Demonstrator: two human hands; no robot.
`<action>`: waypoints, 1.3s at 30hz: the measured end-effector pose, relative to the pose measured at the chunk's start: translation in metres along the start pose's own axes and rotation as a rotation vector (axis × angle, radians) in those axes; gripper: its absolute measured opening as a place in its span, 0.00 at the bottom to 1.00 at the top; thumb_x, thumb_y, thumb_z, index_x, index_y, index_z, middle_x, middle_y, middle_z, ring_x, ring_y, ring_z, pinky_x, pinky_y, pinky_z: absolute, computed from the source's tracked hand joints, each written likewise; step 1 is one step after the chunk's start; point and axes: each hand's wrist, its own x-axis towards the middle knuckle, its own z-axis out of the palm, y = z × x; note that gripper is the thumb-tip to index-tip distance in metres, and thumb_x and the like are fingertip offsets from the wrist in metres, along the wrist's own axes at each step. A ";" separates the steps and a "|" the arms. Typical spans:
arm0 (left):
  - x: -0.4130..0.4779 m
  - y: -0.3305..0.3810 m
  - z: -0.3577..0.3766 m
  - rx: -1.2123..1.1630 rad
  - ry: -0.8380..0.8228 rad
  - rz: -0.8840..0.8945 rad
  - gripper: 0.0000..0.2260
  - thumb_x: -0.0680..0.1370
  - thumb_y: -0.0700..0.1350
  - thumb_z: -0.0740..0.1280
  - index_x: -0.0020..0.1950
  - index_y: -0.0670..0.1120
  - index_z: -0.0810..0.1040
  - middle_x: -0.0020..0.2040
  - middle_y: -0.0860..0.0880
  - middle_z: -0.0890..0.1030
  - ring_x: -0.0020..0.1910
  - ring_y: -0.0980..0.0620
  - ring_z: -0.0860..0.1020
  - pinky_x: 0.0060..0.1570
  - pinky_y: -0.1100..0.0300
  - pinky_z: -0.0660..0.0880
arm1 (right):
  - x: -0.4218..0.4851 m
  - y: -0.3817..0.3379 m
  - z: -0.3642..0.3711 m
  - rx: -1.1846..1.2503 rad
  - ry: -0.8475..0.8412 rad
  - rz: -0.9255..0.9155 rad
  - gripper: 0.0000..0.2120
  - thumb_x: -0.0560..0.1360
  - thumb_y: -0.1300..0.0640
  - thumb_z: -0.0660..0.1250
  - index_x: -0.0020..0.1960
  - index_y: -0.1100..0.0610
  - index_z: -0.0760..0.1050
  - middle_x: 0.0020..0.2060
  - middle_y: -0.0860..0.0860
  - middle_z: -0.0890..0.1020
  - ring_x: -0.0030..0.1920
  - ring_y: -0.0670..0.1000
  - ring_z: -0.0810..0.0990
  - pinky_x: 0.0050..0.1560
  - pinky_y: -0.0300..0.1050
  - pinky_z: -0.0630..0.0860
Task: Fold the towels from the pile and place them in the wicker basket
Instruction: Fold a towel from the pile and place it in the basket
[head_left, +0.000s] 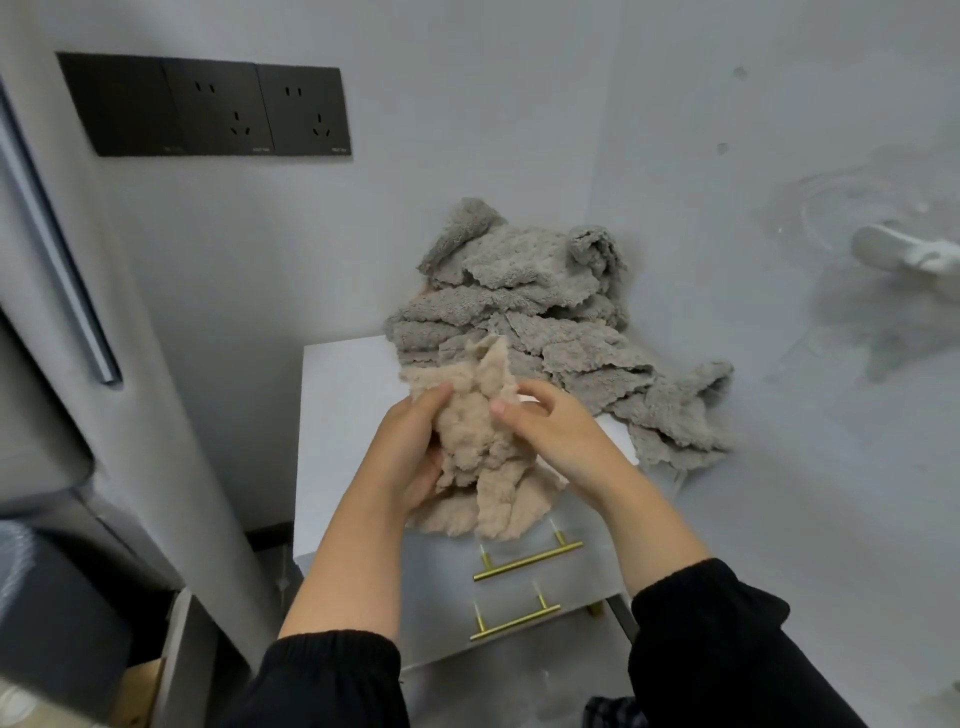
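Both hands grip a bunched beige towel (480, 441) above the white cabinet (343, 415) — left hand (415, 447) beneath it, right hand (556, 434) pinching its side. The grey pile (524, 296) lies just behind, on the cabinet's back corner.

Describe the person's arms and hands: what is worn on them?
Both the left hand and the right hand are bare: no gloves, rings or watch show. The left sleeve and the right sleeve are black soft fabric, ending partway up the forearms in gathered, elastic-looking cuffs. No markings show on them.
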 end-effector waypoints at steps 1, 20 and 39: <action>-0.004 0.000 0.001 -0.008 -0.026 -0.021 0.13 0.81 0.41 0.58 0.61 0.36 0.76 0.54 0.39 0.82 0.55 0.45 0.81 0.60 0.49 0.75 | -0.004 0.002 0.000 0.006 0.012 -0.012 0.14 0.72 0.48 0.71 0.54 0.55 0.77 0.46 0.48 0.84 0.46 0.46 0.82 0.49 0.42 0.77; 0.015 0.004 -0.047 0.569 0.391 0.221 0.03 0.73 0.36 0.68 0.40 0.41 0.77 0.32 0.45 0.76 0.30 0.49 0.72 0.30 0.62 0.65 | 0.006 0.029 -0.071 0.275 0.456 0.195 0.11 0.73 0.62 0.64 0.32 0.57 0.73 0.24 0.51 0.76 0.26 0.50 0.75 0.29 0.43 0.73; 0.040 0.023 -0.061 0.312 0.317 0.014 0.07 0.80 0.35 0.55 0.49 0.39 0.73 0.40 0.43 0.84 0.32 0.50 0.84 0.26 0.65 0.76 | 0.041 0.033 -0.072 0.428 0.382 0.326 0.05 0.79 0.68 0.57 0.47 0.61 0.70 0.24 0.55 0.81 0.21 0.47 0.78 0.20 0.35 0.73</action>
